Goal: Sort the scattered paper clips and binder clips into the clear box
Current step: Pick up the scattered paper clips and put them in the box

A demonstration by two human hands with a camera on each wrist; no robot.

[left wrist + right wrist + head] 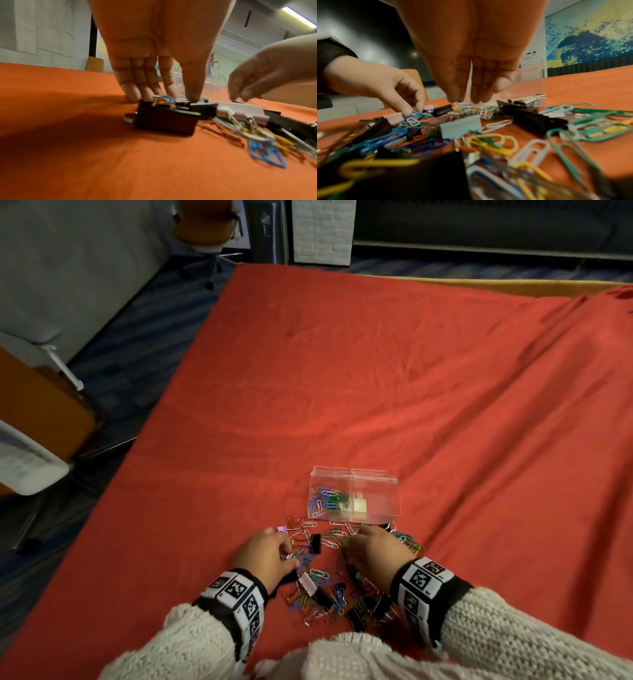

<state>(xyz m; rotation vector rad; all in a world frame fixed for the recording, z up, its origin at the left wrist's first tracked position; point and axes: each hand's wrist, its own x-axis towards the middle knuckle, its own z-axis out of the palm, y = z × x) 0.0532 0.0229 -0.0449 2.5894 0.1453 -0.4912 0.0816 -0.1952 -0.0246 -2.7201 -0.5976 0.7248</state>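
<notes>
The clear box (383,510) stands on the red cloth, with coloured paper clips (329,498) in its left compartment. Just in front of it lies a scatter of paper clips (494,140) and black binder clips (166,119) between my hands. My left hand (181,97) reaches down at the left of the pile, and thumb and fingers pinch a blue paper clip (421,114) on the cloth. My right hand (467,99) hangs fingers-down over white paper clips (483,110) near the box front, with nothing visibly held. Its fingertips are blurred.
A lilac binder clip (281,529) lies just beyond my left fingers, and a pale green one (460,127) sits mid-pile. A white binder clip (240,112) lies beside the black one. Bare red cloth (376,371) stretches beyond the box. Chairs (41,419) stand off the left edge.
</notes>
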